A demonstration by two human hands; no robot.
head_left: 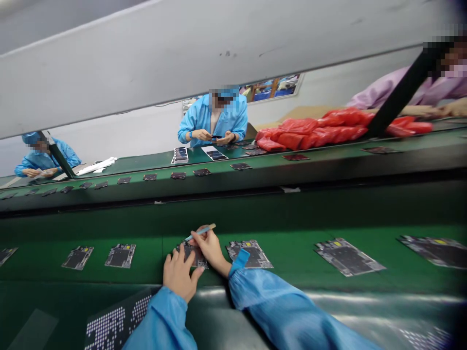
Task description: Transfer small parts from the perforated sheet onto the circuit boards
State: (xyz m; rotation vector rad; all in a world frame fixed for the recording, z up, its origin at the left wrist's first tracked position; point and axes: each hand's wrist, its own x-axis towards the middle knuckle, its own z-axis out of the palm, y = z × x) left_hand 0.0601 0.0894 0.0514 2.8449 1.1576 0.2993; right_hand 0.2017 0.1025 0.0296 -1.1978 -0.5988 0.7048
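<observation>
A flat dark circuit board point(200, 258) lies on the green belt in front of me, partly covered by both hands. My left hand point(180, 275) rests over its near left part, with fingers spread and holding nothing. Between the closed fingers of my right hand point(210, 249) is a slim light-blue pen-like tool point(202, 232) with a tan end. The tool slants down left toward the board's far edge; its lower tip is hard to make out. Close by my right wrist, a second circuit board point(255, 255) is partly hidden by the blue sleeve.
More boards lie along the belt point(292, 262), including one at left point(120, 255) and one at right point(348, 256). A sheet with white dots point(105, 326) is at front left. Beyond a ledge, a second line holds boards and red bags point(314, 133); co-workers point(215, 119) sit there.
</observation>
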